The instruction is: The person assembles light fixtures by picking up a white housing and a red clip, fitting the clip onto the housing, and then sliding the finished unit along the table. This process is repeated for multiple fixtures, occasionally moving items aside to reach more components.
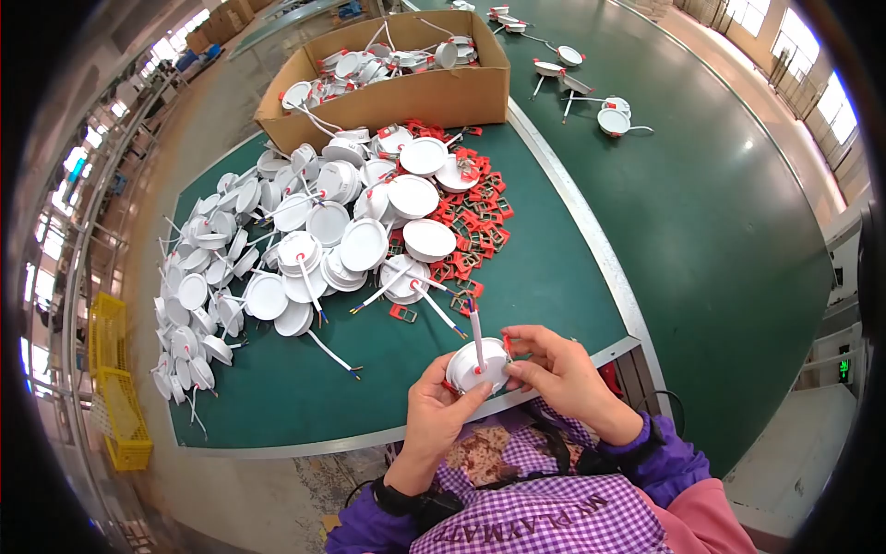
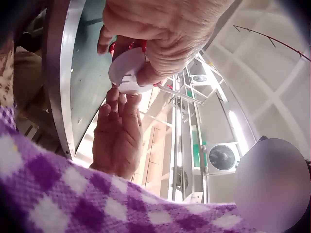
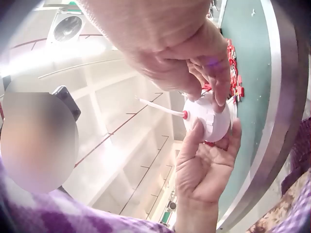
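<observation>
Over the table's front edge my left hand [image 1: 434, 411] grips a white round downlight [image 1: 494, 366], thumb on its back face and fingers around the rim. A short white cable [image 1: 476, 337] stands up from that back face, its coloured wire ends pointing away from me. On the downlight's right side, my right hand [image 1: 568, 374] pinches a red spring clip [image 1: 507, 344] between thumb and fingers. Another bit of red shows at the left rim, partly behind the left fingers. In the right wrist view both hands meet at the downlight [image 3: 216, 124], and the fingers partly cover the red clip.
A heap of white downlights [image 1: 363, 245] covers much of the green table, with loose red clips [image 1: 480, 222] to its right. Behind stands a cardboard box [image 1: 406, 102] full of downlights. Past the metal edge [image 1: 591, 231], a green belt [image 1: 701, 249] carries several more. Yellow crates [image 1: 125, 420] sit at left.
</observation>
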Motion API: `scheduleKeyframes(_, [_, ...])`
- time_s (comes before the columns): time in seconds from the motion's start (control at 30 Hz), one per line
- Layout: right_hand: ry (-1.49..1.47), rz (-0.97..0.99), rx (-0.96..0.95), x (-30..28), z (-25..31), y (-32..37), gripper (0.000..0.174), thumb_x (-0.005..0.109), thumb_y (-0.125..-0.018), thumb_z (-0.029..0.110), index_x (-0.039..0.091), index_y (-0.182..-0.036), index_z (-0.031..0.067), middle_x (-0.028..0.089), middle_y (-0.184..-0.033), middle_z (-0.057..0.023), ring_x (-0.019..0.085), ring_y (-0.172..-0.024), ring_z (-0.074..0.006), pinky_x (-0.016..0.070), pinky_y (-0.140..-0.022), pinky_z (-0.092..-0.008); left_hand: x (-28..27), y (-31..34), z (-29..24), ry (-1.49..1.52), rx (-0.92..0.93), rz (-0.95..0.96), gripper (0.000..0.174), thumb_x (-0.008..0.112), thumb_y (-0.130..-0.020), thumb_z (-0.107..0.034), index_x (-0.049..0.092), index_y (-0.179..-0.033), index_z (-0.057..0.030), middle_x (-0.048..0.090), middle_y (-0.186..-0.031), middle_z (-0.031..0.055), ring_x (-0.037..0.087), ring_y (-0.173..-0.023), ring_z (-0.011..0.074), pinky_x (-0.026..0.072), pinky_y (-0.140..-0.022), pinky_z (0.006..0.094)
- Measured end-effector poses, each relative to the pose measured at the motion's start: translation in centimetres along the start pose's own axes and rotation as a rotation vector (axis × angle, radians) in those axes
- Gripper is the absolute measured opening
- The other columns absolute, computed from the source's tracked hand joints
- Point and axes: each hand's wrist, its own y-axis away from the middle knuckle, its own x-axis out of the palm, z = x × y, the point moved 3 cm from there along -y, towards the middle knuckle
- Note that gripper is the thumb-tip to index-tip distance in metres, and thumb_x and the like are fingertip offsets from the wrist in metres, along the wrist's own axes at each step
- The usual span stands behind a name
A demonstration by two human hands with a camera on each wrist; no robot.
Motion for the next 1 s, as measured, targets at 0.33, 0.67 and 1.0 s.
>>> scheduleKeyframes(0.33, [-0.107, -0.013, 0.048, -1.5, -1.0, -0.8, 0.03, 0.056, -0.086, 0.0, 0.049, -0.115, -0.0052, 0.064, -0.094, -0.0117, 0.062, -0.072, -0.0128, 0.0518, -0.064, -0.0248, 0.4, -0.4, 1.5, 0.084, -0.117, 0.091, 0.041, 0.065, -0.08, 0.004, 0.05, -0.118, 0.0016, 0.059, -0.104, 0.0065, 0.058, -0.095, 0.0127, 0.0465, -0.084, 0.0261])
scheduleKeyframes(0.67, [0.145, -0.927, -0.144, -17.0, 0.3, -2.2, 0.042, 0.059, -0.086, 0.013, 0.048, -0.121, -0.0077, 0.064, -0.083, -0.0107, 0.063, -0.062, -0.0138, 0.0494, -0.052, -0.0236, -4.4, -2.4, -6.7, -0.855, 0.498, -0.243, 0.025, 0.06, -0.08, 0.004, 0.059, -0.105, -0.0004, 0.061, -0.102, 0.0083, 0.059, -0.091, 0.0152, 0.0474, -0.078, 0.0275])
scheduleKeyframes(1.0, [0.752, -0.137, -0.537, 0.6, 0.6, -7.0, 0.018, 0.059, -0.082, 0.011, 0.061, -0.098, 0.0052, 0.058, -0.089, -0.0137, 0.059, -0.079, -0.032, 0.0481, -0.068, -0.0401, -5.4, -11.5, -8.0, -1.793, 0.621, -0.18, 0.057, 0.048, -0.069, 0.012, 0.051, -0.123, -0.0061, 0.044, -0.127, 0.0236, 0.037, -0.122, 0.0422, 0.0342, -0.1, 0.0457])
